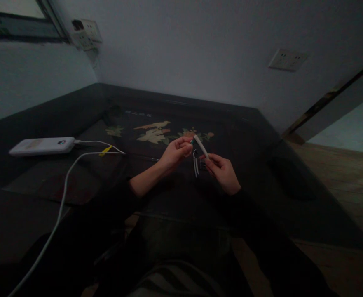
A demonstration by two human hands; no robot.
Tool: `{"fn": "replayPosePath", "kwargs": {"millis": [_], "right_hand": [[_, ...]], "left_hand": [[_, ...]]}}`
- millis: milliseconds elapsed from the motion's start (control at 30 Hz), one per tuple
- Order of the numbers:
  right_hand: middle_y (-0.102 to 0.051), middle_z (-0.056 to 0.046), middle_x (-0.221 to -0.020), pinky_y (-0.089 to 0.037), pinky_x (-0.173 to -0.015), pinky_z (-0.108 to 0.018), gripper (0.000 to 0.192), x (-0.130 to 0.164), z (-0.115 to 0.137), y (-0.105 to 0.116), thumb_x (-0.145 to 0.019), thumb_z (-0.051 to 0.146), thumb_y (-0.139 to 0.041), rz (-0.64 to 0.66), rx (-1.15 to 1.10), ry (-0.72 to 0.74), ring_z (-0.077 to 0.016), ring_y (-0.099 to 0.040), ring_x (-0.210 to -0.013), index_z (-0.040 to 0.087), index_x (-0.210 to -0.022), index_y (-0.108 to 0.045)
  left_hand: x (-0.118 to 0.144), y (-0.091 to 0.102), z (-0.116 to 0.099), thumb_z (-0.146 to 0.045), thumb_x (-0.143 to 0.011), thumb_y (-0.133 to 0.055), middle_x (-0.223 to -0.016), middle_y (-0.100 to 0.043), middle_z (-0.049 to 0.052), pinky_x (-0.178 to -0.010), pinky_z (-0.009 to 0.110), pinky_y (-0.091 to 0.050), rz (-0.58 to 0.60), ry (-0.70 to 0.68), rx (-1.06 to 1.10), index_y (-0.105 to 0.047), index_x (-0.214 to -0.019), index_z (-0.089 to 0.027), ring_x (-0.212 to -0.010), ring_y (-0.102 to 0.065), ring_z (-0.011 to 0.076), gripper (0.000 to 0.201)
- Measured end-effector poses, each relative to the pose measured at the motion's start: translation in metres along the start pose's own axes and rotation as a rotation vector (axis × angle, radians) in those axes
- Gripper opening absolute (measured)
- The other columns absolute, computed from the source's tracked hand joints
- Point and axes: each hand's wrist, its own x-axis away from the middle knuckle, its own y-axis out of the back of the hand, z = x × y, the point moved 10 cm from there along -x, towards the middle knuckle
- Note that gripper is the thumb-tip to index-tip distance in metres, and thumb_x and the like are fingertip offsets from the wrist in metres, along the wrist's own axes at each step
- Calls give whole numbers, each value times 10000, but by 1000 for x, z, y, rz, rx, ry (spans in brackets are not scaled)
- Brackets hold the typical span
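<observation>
We hold a slim white pen-like stick (201,146) above the dark table (261,136), just in front of the painted bird-and-flower inlay (156,133). Our right hand (223,173) grasps its lower end, fingers wrapped around it, while our left hand (176,152) pinches at its upper tip, where a small dark piece seems to sit; the dim light keeps us from telling whether that piece is on or off. We judge the work at the tip as underway, not finished. A small dark clip-like thing (195,163) lies on the table between our hands, untouched. Well left of the inlay rests a white power bank (42,146) with its white cable (66,181) trailing toward us.
</observation>
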Motion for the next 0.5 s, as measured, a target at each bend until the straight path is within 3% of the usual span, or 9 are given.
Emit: {"fn": "replayPosePath", "kwargs": {"millis": [233, 500], "right_hand": [[-488, 10, -615, -264, -460, -226, 421, 1, 9, 4, -812, 484, -623, -58, 98, 68, -84, -358, -514, 105, -976, -706], [-453, 25, -585, -243, -456, -227, 391, 4, 4, -6, -816, 471, -630, 57, 48, 26, -84, -361, -505, 119, -968, -706]], "left_hand": [[1, -2, 0, -417, -547, -873, -542, -536, -78, -502, 188, -303, 20, -2, 2, -613, -878, -143, -465, -407, 31, 502], [0, -2, -1, -394, -554, -875, -573, -547, -70, -516, 177, -336, 26, -6, 12, -620, -865, -133, -489, -438, 25, 479]]}}
